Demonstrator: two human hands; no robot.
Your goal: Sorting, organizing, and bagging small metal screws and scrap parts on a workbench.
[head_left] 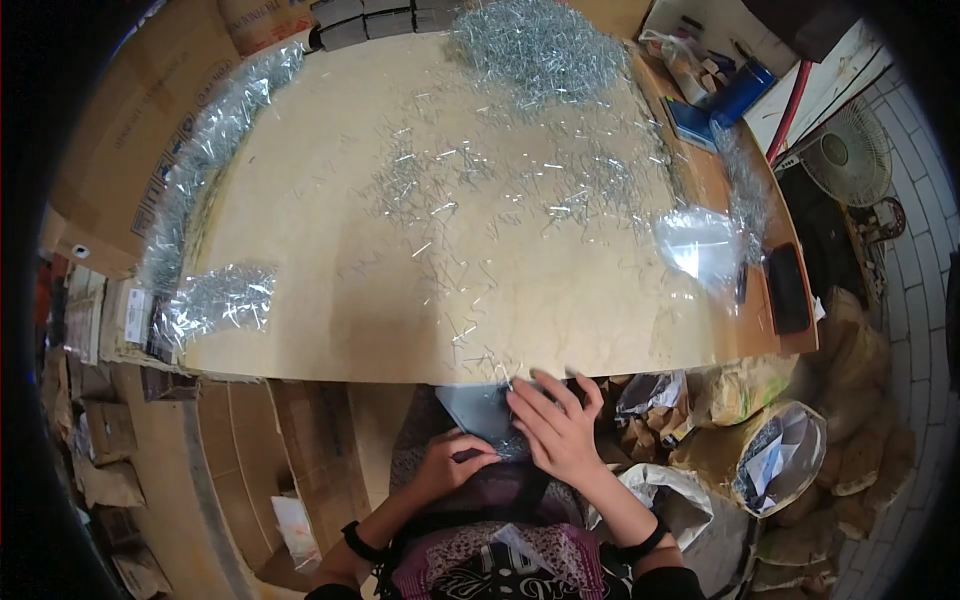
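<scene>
A clear plastic bag (476, 410) hangs just below the table's front edge, close to my body, with small shiny metal pieces in its lower part. Thumb and fingers of my left hand (458, 462) are closed on the bag's lower left side. My right hand (558, 428) is at the table edge beside the bag's mouth, fingers stretched out and slightly spread. Near its fingertips, a thin trail of bent wire pins (465, 330) runs down the wooden table top (300, 200). More of them lie scattered farther back, and a large heap of pins (540, 50) sits at the far edge.
Filled clear bags (225, 300) line the table's left side. On the right are empty-looking plastic bags (697, 245), a dark phone (789, 290) and a blue cylinder (742, 92). An open sack (790, 455) stands below right, cardboard boxes (250, 450) below left, a fan (845, 155) far right.
</scene>
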